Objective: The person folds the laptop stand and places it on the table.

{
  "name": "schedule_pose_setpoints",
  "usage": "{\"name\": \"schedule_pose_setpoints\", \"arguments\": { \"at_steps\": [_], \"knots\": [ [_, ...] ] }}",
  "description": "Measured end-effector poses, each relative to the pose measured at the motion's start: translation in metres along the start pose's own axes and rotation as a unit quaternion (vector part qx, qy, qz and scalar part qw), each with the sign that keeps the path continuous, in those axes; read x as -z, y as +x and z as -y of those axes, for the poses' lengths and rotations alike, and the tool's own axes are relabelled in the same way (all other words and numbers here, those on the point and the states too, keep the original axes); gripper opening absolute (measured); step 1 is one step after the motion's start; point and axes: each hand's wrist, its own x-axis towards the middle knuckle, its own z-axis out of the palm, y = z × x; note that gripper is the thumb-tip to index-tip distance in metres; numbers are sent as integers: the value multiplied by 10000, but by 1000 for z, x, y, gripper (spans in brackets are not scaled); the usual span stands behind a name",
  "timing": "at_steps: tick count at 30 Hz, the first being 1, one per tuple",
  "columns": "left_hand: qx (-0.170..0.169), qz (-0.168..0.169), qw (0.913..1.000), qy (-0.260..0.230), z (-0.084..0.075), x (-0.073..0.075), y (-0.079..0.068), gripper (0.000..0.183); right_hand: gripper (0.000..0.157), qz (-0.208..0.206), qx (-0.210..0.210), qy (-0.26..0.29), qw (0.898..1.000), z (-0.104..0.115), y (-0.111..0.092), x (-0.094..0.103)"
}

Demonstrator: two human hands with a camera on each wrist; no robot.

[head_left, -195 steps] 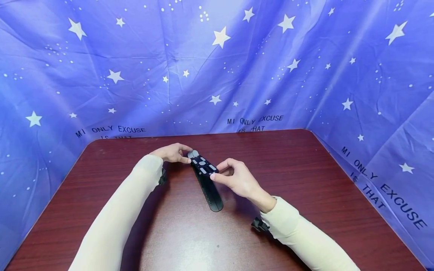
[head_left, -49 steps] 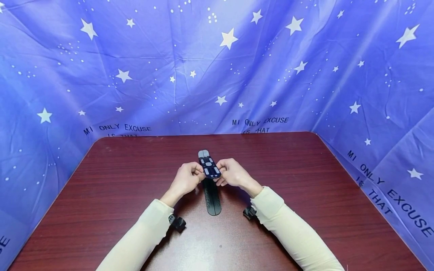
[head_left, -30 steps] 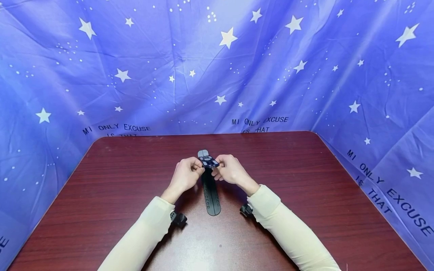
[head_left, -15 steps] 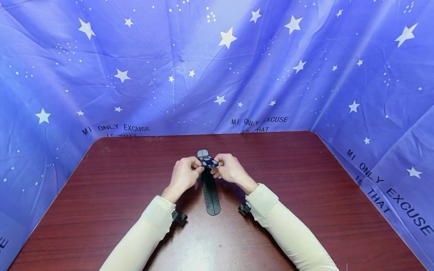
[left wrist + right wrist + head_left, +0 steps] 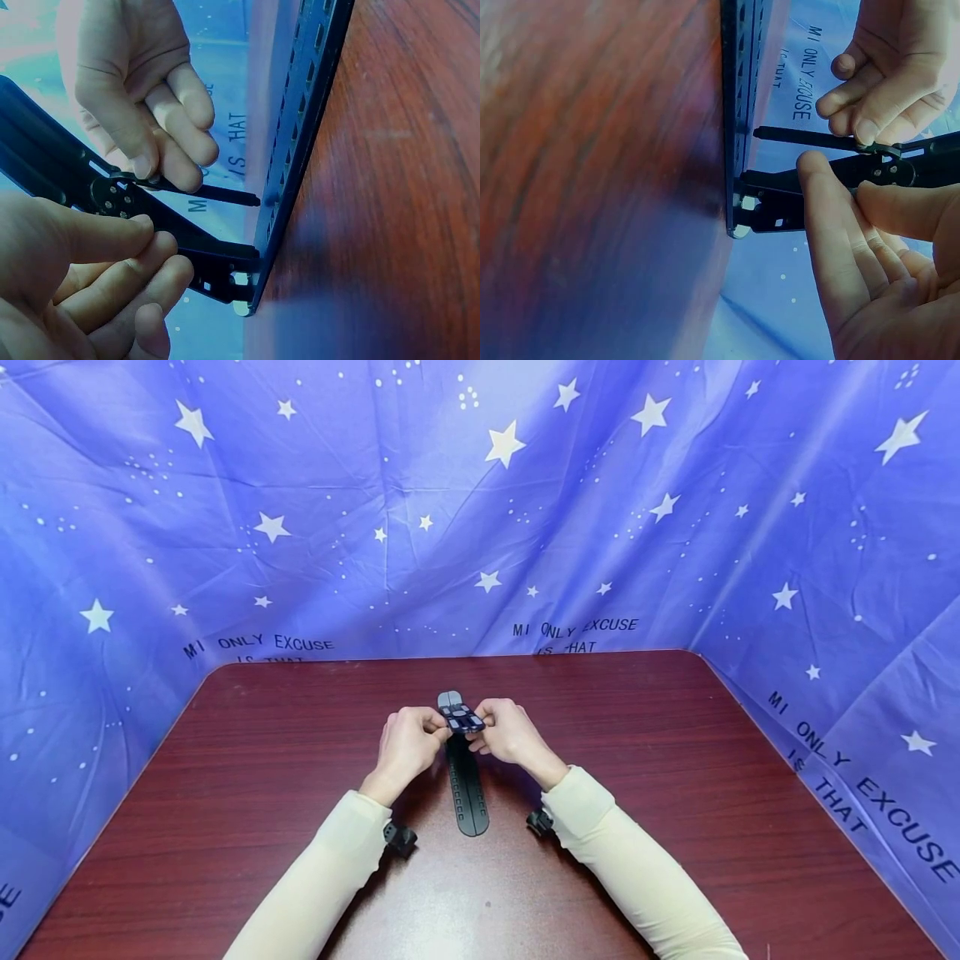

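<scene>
A black folding stand stands in the middle of the table in the head view. Its slotted base strip (image 5: 471,802) lies flat, and its hinged upper plate (image 5: 460,714) with grey pads is raised at an angle over the far half. On the plate's left side my left hand (image 5: 408,739) pinches the stand near a round pivot. Opposite, my right hand (image 5: 513,731) pinches its other side. In the left wrist view a slim support leg (image 5: 229,196) points from the right hand's fingertips toward the base slots. The right wrist view shows a similar leg (image 5: 802,136) at the left hand's fingertips.
The dark red wooden table (image 5: 262,777) has rounded far corners. Behind it and to the sides hangs a blue curtain (image 5: 420,468) with white stars. Black wrist cameras show at the left cuff (image 5: 400,839) and right cuff (image 5: 542,821).
Earlier the left hand was at the stand's far end; it now pinches the near left side. The plate's near end has risen since 1.6 seconds ago. Little moves in the last half second.
</scene>
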Motion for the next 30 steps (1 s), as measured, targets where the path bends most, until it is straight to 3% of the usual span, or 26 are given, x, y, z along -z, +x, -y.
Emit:
{"name": "schedule_pose_setpoints", "arguments": {
  "at_steps": [12,20,30],
  "knots": [
    [32,-127,9999,58,1,-2,-2,4,21,-103,-106,-281,9995,-1,-1,-2],
    [-42,-212,9996,169,5,-3,-3,3,21,-94,223,-1004,9947,-1,-2,0],
    [-149,-272,9994,169,6,-4,-2,4,22,-251,403,-1384,9892,-1,-2,2]
  ]
}}
